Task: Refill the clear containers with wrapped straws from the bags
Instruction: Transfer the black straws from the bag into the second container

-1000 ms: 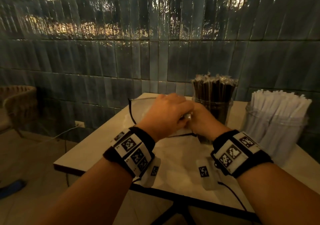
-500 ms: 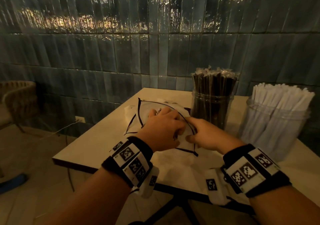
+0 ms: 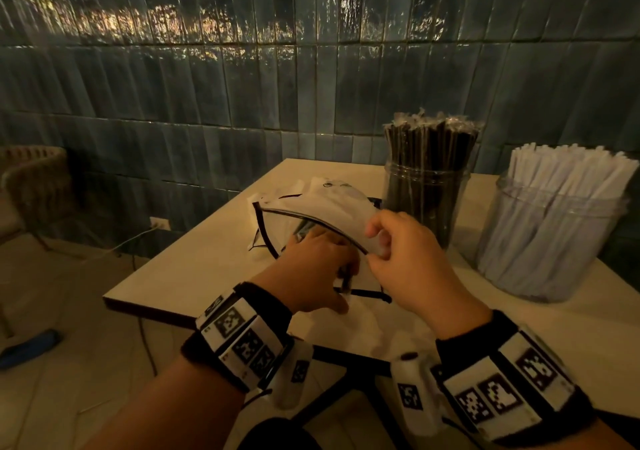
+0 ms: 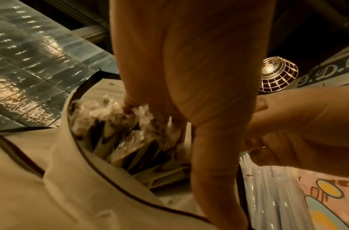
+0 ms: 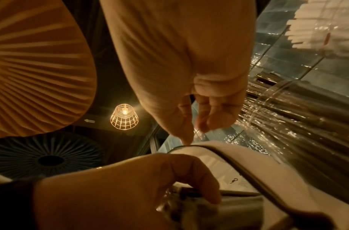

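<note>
A white bag with black trim lies on the table, its mouth toward me. My right hand pinches the upper rim and holds it lifted; the right wrist view shows thumb and fingers on the trim. My left hand is inside the mouth. Its fingers curl round a bunch of dark wrapped straws, which also show in the bag in the left wrist view. Behind stand a clear container of dark straws and one of white straws.
A tiled wall runs close behind the table. A woven chair stands at the left, with a blue object on the floor and a cable running from a wall socket. Both containers are packed with upright straws.
Both hands were together at the bag's closed mouth. Now the right hand has raised the upper rim and the left hand has gone into the opening onto the straws.
</note>
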Available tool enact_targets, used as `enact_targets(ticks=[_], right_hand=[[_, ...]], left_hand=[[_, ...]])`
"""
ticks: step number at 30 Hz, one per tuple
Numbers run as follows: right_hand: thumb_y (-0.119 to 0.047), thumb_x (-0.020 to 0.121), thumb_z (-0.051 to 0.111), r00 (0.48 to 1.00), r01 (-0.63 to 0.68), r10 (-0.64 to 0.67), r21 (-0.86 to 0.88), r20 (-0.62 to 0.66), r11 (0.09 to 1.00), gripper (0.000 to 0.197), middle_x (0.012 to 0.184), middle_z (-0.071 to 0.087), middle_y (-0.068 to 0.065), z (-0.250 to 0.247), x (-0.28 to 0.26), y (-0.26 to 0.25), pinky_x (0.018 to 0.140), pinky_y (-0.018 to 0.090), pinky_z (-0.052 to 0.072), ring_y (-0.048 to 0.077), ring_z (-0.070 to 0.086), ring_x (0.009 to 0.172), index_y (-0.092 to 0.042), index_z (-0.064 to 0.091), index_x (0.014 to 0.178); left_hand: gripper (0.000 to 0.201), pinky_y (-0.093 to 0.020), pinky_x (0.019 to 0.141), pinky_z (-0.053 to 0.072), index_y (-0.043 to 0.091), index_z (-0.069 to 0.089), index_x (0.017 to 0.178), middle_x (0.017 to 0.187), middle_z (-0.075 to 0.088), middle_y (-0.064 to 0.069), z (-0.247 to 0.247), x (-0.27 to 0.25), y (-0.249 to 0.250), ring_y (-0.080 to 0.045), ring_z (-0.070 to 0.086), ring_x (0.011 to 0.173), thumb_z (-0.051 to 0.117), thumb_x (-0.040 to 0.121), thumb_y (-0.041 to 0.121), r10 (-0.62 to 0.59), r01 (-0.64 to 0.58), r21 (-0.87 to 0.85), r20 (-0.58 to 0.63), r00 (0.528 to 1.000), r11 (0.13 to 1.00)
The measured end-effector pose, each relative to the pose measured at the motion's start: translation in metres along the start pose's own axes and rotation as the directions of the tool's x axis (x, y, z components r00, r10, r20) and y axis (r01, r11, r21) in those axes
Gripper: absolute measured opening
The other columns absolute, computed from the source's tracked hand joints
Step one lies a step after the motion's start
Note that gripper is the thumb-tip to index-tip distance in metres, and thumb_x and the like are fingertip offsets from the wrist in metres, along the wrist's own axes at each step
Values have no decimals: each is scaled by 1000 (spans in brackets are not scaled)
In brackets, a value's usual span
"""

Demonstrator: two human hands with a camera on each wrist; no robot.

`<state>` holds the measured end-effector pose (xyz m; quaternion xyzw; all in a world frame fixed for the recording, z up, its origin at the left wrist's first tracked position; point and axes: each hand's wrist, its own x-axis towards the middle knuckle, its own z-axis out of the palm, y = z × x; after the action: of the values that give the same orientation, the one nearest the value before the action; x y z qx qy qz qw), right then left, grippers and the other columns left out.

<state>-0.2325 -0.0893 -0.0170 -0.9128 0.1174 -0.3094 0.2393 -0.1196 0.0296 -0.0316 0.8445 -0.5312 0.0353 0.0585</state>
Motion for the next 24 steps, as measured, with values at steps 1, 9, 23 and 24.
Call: enact_targets(ticks=[1, 9, 23, 24], right_hand=[[-8, 79, 66, 999, 2, -3, 32, 38, 999, 25, 77, 51, -14, 1, -1, -3, 58, 11, 36, 0, 50, 67, -30, 54, 83], [-4, 88, 50, 945, -37, 12, 72, 326, 997, 33, 98, 67, -5, 15, -9, -15, 74, 13, 45, 7, 62, 87, -23, 68, 107], [1, 81, 55, 812, 341, -143, -261, 566, 903, 61, 135, 49, 7, 22, 35, -23, 102, 29, 36, 23, 45, 124, -20, 46, 137], [2, 81, 55, 793, 373, -143, -286, 592, 883, 62, 137, 47, 6, 26, 40, -22, 104, 31, 37, 24, 44, 125, -21, 44, 138]], left_hand=[[57, -48, 99, 30, 40, 55, 114, 127, 49, 9, 1, -2, 0, -19, 34, 123, 77, 62, 52, -8, 9, -10, 8, 1000, 1000], [55, -42, 92, 44, 33, 59, 117, 120, 53, 8, -9, -21, -5, -16, 50, 109, 79, 66, 41, -68, 64, -143, -27, 997, 988], [56, -62, 106, 24, 42, 53, 125, 153, 13, 6, -17, -20, -47, -35, 13, 140, 71, 77, 21, -368, 350, -139, -140, 919, 927], [58, -61, 104, 31, 36, 50, 129, 150, 21, 4, -14, -19, -49, -32, 25, 136, 69, 78, 17, -355, 334, -162, -126, 926, 929]])
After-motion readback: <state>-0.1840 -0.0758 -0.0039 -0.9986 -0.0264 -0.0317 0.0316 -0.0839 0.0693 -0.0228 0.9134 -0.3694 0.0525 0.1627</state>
